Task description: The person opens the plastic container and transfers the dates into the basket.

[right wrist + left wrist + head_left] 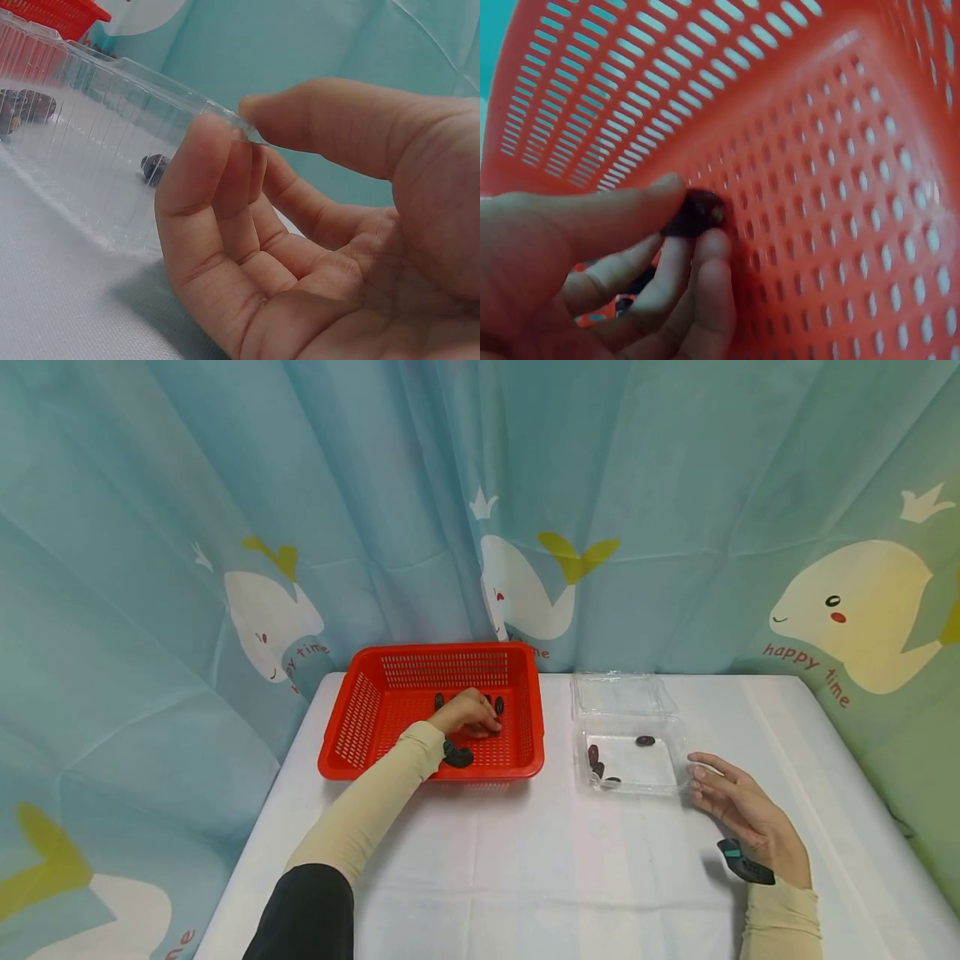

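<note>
My left hand [467,712] reaches into a red plastic basket [450,649] and pinches a dark brown date [696,214] between thumb and fingertips, close over the slotted floor. Other dates [499,704] lie around that hand in the basket, some partly hidden by it. To the right stands a clear plastic box [637,768] with its hinged lid [618,695] folded back. Several dates [593,754] lie along its left side, and a single date [645,741] lies near the back. My right hand [742,810] grips the box's right rim, thumb on top and curled fingers outside.
Both containers stand on a white-covered table [525,877], the basket at its far left. Behind and beside the table hangs a blue-green curtain [420,527] printed with white whales. A dark band [744,862] sits on the right wrist.
</note>
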Motion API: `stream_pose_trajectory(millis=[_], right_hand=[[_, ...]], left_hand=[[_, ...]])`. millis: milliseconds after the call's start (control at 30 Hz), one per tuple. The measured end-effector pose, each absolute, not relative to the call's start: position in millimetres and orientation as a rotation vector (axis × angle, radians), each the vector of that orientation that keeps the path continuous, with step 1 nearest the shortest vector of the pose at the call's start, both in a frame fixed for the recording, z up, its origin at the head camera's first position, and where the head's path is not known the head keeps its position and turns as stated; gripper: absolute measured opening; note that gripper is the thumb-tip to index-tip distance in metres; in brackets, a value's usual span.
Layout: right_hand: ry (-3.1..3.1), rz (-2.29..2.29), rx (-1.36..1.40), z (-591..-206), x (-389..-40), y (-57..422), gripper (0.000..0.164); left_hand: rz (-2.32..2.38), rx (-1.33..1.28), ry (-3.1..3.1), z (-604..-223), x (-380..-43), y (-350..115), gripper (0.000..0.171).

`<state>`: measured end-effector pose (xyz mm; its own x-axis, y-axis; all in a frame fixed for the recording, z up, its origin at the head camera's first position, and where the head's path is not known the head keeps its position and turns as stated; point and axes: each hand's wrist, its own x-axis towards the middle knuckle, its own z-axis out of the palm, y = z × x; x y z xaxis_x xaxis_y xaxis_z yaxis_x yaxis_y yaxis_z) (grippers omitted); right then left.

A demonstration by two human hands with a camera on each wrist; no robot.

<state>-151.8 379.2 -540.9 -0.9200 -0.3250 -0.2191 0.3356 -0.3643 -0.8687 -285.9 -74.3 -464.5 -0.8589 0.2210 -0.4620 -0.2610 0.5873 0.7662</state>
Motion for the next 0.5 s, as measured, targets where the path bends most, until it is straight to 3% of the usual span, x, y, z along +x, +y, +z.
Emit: stream_pose_trajectory(millis=[200, 500], right_hand=[[1.47, -2.306, 0.015, -540, -151, 380, 0.033], [1.5, -2.292, 0.028, -541, -152, 380, 0.033]], left_hand=[[1.118, 0.089, 2.401, -459, -281, -72, 0.01], [0.787, 0.282, 2.554, -452, -288, -70, 0.012]])
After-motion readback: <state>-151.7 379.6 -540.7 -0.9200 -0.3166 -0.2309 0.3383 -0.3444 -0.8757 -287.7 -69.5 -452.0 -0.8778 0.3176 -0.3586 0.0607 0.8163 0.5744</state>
